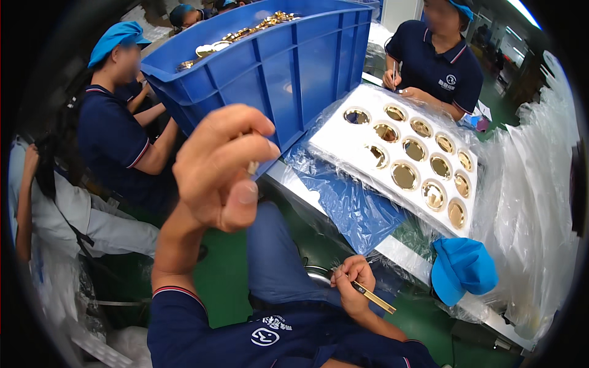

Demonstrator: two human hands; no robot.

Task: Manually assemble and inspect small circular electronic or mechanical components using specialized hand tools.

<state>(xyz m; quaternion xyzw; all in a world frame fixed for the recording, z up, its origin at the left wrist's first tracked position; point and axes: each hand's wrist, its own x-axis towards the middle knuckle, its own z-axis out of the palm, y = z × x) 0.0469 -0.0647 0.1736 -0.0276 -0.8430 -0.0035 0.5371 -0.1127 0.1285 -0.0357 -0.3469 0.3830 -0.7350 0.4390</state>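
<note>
Near frame centre: left hand (221,168) raised high, fingers curled shut, small pale gold-coloured piece (253,167) pinched between thumb and fingertips, just in front of blue plastic crate (288,67). Crate tilted, loaded with gold-coloured round parts (257,26) showing at its top edge. Lower down, over the lap: right hand (351,283) closed around thin wooden stick (374,299), stick pointing out to the right. Right of crate, on the bench: white foam tray (334,141) under clear film, round pockets filled with gold discs (405,175). Blue plastic sheet (350,205) lying between crate and tray. Blue cap (461,268) resting at bench edge, just below tray. Two other people in dark polo shirts and blue caps seated beyond, one left (113,132), one behind tray (435,64).
</note>
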